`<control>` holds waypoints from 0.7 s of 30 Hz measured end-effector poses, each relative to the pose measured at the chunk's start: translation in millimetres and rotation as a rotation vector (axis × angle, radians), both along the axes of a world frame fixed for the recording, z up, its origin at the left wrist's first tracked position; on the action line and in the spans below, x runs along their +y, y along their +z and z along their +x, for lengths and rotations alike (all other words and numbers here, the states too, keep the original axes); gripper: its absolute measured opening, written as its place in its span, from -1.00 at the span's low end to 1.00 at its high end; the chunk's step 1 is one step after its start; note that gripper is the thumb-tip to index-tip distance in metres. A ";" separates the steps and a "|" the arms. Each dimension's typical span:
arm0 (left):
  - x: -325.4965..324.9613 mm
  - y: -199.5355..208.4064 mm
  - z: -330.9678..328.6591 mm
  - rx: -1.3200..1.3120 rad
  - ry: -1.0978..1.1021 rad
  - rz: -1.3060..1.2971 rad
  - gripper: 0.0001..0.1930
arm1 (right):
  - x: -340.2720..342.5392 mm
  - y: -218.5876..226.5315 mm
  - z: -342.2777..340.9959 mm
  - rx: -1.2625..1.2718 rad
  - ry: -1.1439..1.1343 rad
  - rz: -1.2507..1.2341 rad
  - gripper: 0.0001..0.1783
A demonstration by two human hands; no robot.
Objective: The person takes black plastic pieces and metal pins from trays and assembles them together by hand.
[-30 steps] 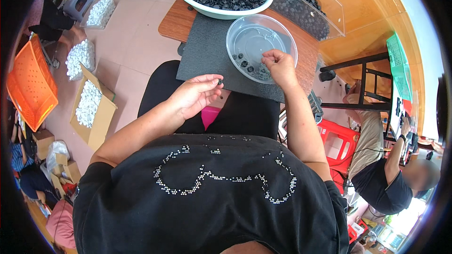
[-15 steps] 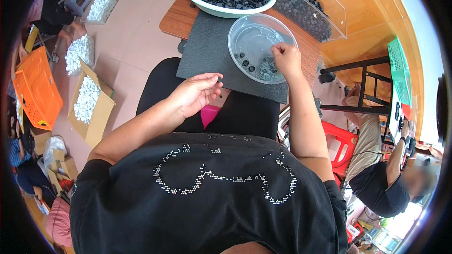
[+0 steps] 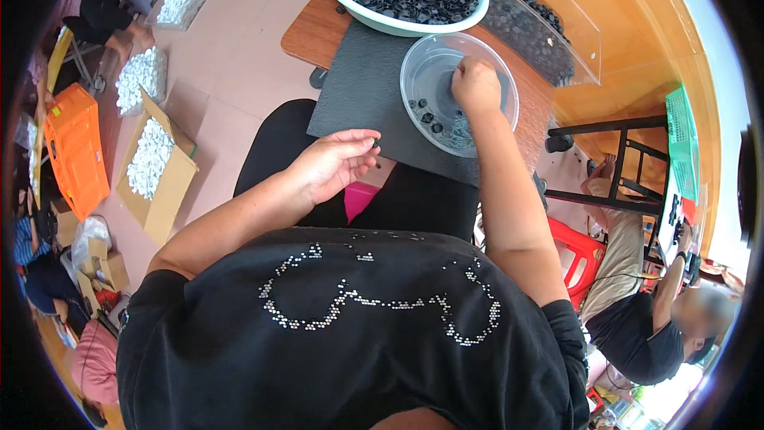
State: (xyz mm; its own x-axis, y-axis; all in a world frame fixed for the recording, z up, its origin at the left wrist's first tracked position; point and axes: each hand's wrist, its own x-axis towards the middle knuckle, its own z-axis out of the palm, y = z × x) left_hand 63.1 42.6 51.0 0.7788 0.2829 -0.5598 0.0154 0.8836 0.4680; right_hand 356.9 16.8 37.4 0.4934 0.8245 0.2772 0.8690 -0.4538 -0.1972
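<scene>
My left hand point(image 3: 334, 163) hovers at the near edge of a dark mat point(image 3: 358, 84), palm partly up. Between its thumb and forefinger it pinches a small black round plastic piece point(image 3: 376, 143). Inside a clear round plastic tub point(image 3: 407, 70), toward its far side, my right hand point(image 3: 478, 87) has its fingers bent together and pointing down. What those fingertips hold, if anything, is hidden by the hand. Several black plastic pieces point(image 3: 427, 118) lie in the tub's near left part, beside a loose heap of thin, clear or silvery slivers point(image 3: 458, 134).
Behind the tub, a pale basin point(image 3: 370, 22) is heaped with black pieces. A clear box point(image 3: 585, 70) at far right holds more. White pieces fill a carton point(image 3: 171, 199) on the left floor, near an orange crate point(image 3: 78, 151). A co-worker point(image 3: 637, 334) sits at right.
My right hand has moved farther away and leftward within the tub. My left hand keeps its pinch on the black piece. The whole view has shifted slightly.
</scene>
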 end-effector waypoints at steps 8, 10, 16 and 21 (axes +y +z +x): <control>-1.5 -1.7 7.0 -0.041 -0.006 -0.004 -0.76 | -47.5 15.7 -9.2 0.596 -0.050 0.196 -0.89; -2.2 1.1 9.1 -0.053 -0.009 0.004 -0.77 | -53.4 18.6 -12.1 0.808 -0.030 0.249 -0.86; -1.4 10.3 20.0 -0.102 -0.003 0.014 -0.78 | -63.0 36.7 -33.4 0.973 -0.029 0.301 -0.82; 2.4 27.3 38.3 -0.114 -0.016 0.045 -0.77 | -67.0 59.5 -48.5 1.008 -0.004 0.388 -0.84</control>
State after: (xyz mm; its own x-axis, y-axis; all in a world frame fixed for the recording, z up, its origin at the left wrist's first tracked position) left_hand 101.4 45.0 78.4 0.8413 0.2925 -0.4547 -0.0257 0.8617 0.5068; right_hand 308.4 -50.2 96.9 0.6431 0.7656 -0.0160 0.2248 -0.2087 -0.9518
